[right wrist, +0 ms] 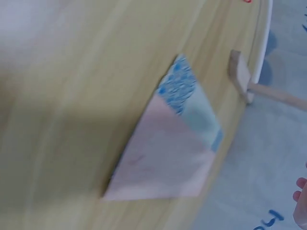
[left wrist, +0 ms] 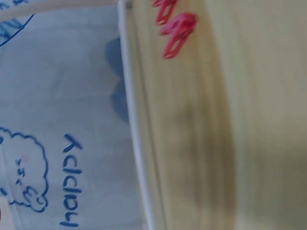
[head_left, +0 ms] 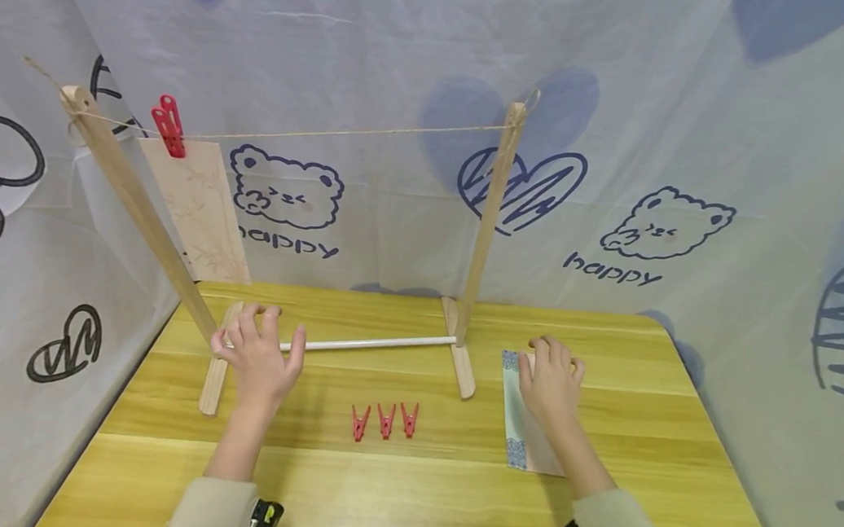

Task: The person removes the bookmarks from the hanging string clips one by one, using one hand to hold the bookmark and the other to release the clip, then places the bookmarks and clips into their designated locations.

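Note:
My left hand is in front of the rack's left post, its fingers loosely bent and nothing in them. My right hand hovers over a pink card and a pale blue card with blue patterned ends, which overlap on the table. In the right wrist view both cards show flat, with a few fingertips at the right edge. Between the hands lie several red clothespins in a row. One red clothespin pinches a cream card onto the string.
A wooden rack stands at the back left, with a left post, a right post, flat feet and a low white rod. Printed cloth hangs behind the wooden table.

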`<action>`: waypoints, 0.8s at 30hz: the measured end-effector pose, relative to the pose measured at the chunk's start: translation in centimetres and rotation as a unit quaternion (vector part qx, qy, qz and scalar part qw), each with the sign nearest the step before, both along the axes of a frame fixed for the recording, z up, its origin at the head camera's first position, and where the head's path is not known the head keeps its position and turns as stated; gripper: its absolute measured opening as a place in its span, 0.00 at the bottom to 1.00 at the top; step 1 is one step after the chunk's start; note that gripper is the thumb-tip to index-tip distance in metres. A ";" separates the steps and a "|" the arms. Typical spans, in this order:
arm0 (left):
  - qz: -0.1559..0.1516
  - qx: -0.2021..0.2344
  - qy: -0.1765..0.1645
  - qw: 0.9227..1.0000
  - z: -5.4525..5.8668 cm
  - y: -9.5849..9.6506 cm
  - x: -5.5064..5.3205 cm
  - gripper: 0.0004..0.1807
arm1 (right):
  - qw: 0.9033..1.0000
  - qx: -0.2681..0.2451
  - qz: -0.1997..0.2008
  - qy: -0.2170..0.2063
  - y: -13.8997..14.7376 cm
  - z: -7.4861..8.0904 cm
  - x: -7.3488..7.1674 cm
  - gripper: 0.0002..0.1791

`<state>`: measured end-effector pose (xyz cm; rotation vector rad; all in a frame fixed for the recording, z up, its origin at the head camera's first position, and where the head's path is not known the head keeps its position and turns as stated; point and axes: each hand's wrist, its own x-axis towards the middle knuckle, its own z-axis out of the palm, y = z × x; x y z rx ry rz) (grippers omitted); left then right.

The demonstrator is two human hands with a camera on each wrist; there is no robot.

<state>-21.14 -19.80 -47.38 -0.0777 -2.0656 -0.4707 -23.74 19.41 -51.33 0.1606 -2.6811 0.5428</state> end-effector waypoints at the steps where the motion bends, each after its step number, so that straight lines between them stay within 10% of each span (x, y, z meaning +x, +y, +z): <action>1: 0.005 0.000 0.011 1.000 0.4 -0.2 -0.1 0.23 | 1.000 0.000 0.004 0.000 -0.3 0.2 -0.1 0.18; 24: 0.049 0.009 0.091 0.995 7.4 -3.5 -1.0 0.24 | 0.996 -0.030 0.063 0.062 -7.3 5.0 -1.1 0.19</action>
